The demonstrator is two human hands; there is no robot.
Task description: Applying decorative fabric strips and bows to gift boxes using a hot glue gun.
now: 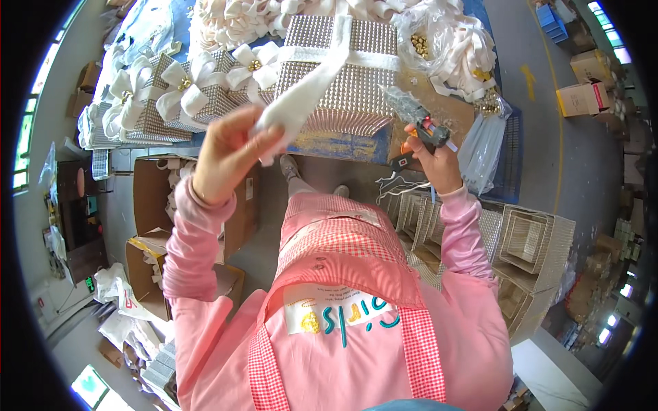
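1. White ribbon [299,100], upper centre, is pinched by the left hand [232,148]; likely soft, light, best taken near its end.
2. Right hand [441,164], upper right, grips a glue gun [431,131], likely stiff.

The left hand [236,147] pinches, turned inward, while the right hand [439,163] grips.

The box [370,89] has a rough, glossy, studded finish with a metallic look; the ribbon strip [305,99] is matt, soft-looking cloth. Golden beads [420,47] shine, the clear bag [414,26] is crinkled plastic, the carton [580,101] matt cardboard.
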